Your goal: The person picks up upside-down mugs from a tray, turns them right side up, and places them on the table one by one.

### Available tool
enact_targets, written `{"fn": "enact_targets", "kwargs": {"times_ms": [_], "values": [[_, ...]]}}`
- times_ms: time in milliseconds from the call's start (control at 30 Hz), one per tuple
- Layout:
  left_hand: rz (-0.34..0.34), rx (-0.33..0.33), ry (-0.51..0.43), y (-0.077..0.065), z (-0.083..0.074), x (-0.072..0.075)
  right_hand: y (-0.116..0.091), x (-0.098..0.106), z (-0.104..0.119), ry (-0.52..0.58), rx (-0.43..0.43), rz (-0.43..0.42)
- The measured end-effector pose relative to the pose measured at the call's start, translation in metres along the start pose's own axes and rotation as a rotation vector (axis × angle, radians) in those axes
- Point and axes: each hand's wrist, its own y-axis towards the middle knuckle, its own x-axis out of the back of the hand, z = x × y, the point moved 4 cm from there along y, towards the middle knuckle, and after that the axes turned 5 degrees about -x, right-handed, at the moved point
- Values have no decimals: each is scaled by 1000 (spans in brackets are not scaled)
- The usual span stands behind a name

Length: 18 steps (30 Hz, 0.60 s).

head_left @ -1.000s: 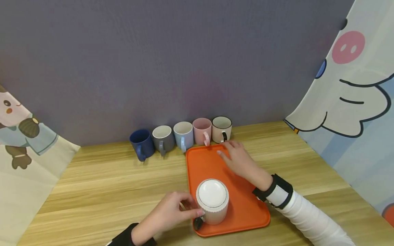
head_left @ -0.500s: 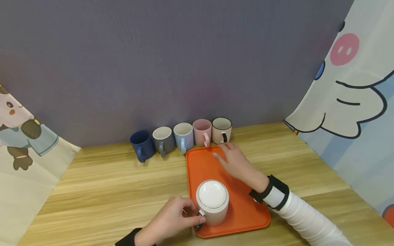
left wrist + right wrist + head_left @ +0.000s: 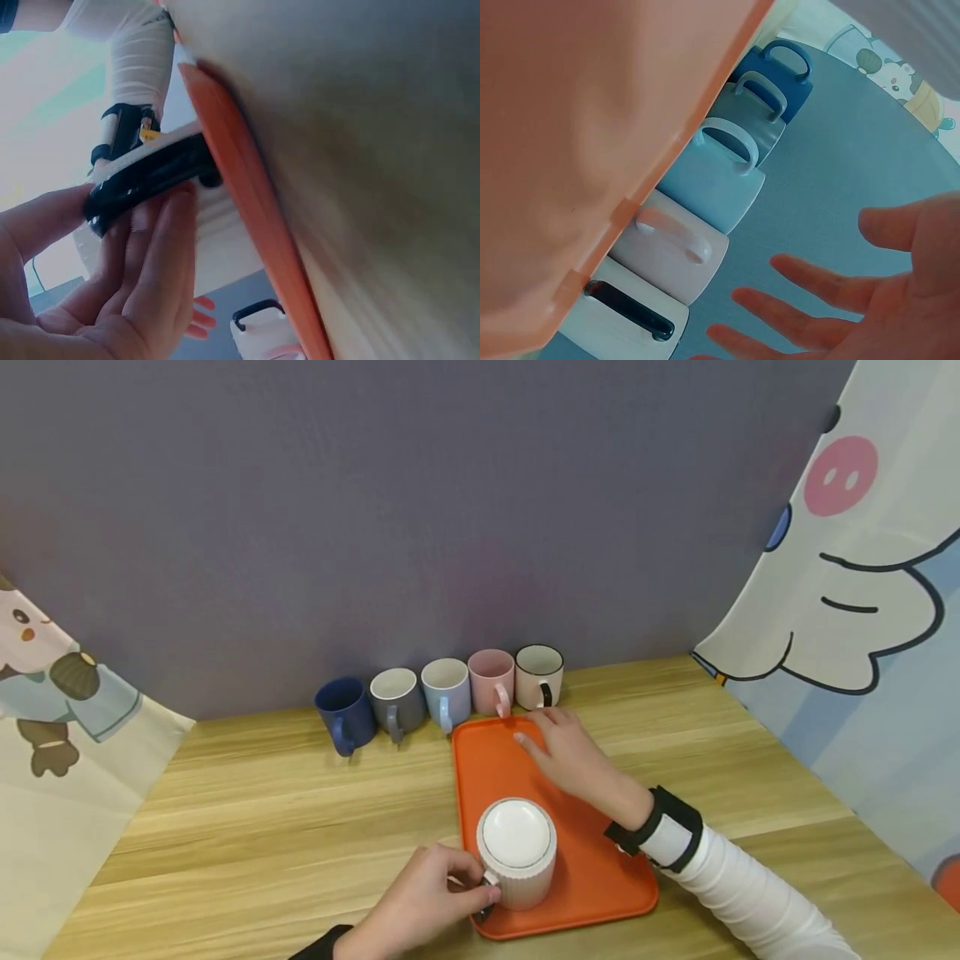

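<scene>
An off-white ribbed mug (image 3: 517,853) stands upside down on the near end of an orange tray (image 3: 491,756). Thumb and fingers of my left hand (image 3: 420,900) pinch its black handle (image 3: 146,176), which points left. Over the far end of the tray is my right hand (image 3: 576,758), with fingers spread and nothing held. Its fingertips are near a white mug (image 3: 538,675) with a black rim and black handle. In the right wrist view that hand's fingers look apart from the mugs.
Left of the white mug, a row continues along the grey back panel (image 3: 375,527): pink mug (image 3: 491,681), light blue mug (image 3: 447,693), grey mug (image 3: 397,702) and navy mug (image 3: 347,714). Their handles face me. Wooden tabletop (image 3: 285,827) surrounds the tray.
My left hand has shifted slightly right and its thumb now covers the ribbed mug's handle. My right hand has drawn slightly left. The mugs and tray look unmoved.
</scene>
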Motion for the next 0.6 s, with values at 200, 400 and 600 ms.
{"fn": "enact_targets", "kwargs": {"times_ms": [200,400,600], "values": [[-12,19,3,0,2,-1,1,-1,2,15,11,-1],[-32,3,57,1,2,0,1,-2,3,20,12,-1],[-35,-40,106,3,1,0,2,-4,2,26,3,5]]}}
